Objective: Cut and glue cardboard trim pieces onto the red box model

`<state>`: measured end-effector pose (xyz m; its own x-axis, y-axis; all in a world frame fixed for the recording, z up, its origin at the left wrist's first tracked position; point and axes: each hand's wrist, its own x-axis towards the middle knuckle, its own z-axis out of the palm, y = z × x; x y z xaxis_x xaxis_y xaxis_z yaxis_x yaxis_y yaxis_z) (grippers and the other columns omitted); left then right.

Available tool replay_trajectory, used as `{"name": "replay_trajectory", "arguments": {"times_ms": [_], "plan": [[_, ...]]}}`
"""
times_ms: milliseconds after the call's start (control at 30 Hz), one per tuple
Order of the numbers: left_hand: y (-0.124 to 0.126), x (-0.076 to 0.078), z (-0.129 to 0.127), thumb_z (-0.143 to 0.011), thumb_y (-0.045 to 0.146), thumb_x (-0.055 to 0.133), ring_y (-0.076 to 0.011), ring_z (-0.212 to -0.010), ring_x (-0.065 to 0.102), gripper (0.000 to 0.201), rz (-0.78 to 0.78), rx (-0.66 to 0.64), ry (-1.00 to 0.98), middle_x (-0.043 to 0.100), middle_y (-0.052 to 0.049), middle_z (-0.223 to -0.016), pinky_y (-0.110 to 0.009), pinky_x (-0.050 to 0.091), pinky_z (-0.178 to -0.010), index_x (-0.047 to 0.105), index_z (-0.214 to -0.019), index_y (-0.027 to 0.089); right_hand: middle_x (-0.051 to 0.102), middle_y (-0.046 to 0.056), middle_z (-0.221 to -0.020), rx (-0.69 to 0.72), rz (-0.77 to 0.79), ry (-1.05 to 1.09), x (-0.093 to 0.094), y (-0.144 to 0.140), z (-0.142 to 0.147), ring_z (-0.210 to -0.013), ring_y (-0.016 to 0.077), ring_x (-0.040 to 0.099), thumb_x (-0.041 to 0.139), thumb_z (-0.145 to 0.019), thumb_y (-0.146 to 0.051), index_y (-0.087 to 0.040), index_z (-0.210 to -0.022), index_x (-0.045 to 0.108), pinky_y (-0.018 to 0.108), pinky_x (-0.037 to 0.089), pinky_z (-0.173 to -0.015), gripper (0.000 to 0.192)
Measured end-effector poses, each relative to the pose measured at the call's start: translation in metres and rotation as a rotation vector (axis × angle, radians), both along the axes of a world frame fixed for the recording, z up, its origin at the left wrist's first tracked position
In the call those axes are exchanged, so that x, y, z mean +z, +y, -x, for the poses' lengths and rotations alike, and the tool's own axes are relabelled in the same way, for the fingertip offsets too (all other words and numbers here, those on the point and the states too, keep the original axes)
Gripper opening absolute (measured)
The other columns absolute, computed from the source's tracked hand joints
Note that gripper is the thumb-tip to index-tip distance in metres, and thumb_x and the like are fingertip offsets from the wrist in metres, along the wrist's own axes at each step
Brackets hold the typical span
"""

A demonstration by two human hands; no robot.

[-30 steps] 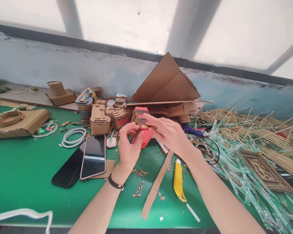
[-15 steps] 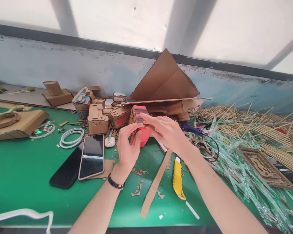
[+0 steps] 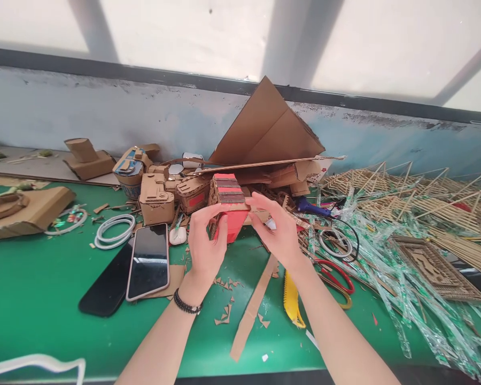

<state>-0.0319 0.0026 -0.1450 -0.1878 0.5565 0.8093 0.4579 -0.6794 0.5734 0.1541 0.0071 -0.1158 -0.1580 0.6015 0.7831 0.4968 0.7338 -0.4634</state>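
Your right hand [image 3: 278, 235] has slid off the red-faced corrugated cardboard block [image 3: 227, 206] to its right side, fingers pinching, while your left hand [image 3: 206, 243] grips its left, long axis upright between them.

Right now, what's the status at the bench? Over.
Left hand and right hand both gripping red cardboard model, held above green table. Phones, yellow knife lie nearby, apart.

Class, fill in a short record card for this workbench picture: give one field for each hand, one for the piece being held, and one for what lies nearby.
Left hand: grips the red cardboard model's left side
Right hand: fingers at the model's right edge
Red cardboard model: held above the green table, striped top facing up
Nearby: two phones, yellow utility knife, cardboard strip, red-handled scissors
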Motion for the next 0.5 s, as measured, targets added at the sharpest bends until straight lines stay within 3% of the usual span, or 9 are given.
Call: {"name": "replay_trajectory", "arguments": {"times_ms": [267, 500], "plan": [[0.0003, 0.0012, -0.0004, -0.104, 0.023, 0.064, -0.0218, -0.112, 0.069, 0.027, -0.003, 0.058, 0.056, 0.072, -0.010, -0.120, -0.039, 0.061, -0.091, 0.062, -0.130, 0.023, 0.078, 0.006, -0.132, -0.002, -0.072, -0.055, -0.0042, 0.0032, -0.0017, -0.123, 0.0256, 0.073, 0.060, -0.105, -0.020, -0.034, -0.144, 0.064, 0.050, 0.062, -0.107, 0.042], [0.0020, 0.0001, 0.0001, -0.103, 0.017, 0.063, -0.0218, -0.111, 0.069, 0.030, -0.025, 0.049, 0.084, 0.072, -0.010, -0.122, -0.039, 0.060, -0.090, 0.060, -0.132, 0.024, 0.079, 0.006, -0.129, -0.035, -0.154, -0.110, -0.0077, 0.0044, -0.0050, -0.116, 0.0246, 0.076, 0.061, -0.103, -0.015, -0.033, -0.148, 0.063, 0.045, 0.065, -0.100, 0.048]]}}
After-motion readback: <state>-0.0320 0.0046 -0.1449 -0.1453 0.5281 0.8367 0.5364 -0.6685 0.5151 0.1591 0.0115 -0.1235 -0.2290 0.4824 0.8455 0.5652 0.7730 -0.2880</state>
